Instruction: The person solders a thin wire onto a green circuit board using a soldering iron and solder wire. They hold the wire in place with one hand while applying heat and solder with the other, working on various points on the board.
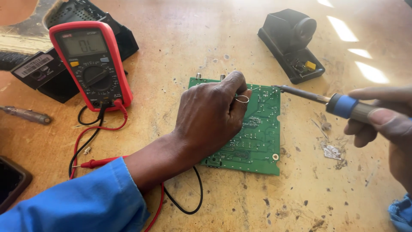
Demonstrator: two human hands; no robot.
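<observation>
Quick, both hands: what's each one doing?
Left hand: closed, pinching solder wire over the green circuit board.
Right hand: closed, holding the soldering iron.

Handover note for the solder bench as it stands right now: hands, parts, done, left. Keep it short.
Left hand: rests on the green circuit board, pinching thin solder wire above it.
Right hand: grips the soldering iron by its blue collar; the tip reaches the board's top right edge.
Board lies flat on the wooden bench. Red multimeter stands to the left, its leads lying unused on the bench; black iron stand sits behind.
Done: cannot tell which joints are finished.
Left: likely the joint at the tip.
</observation>
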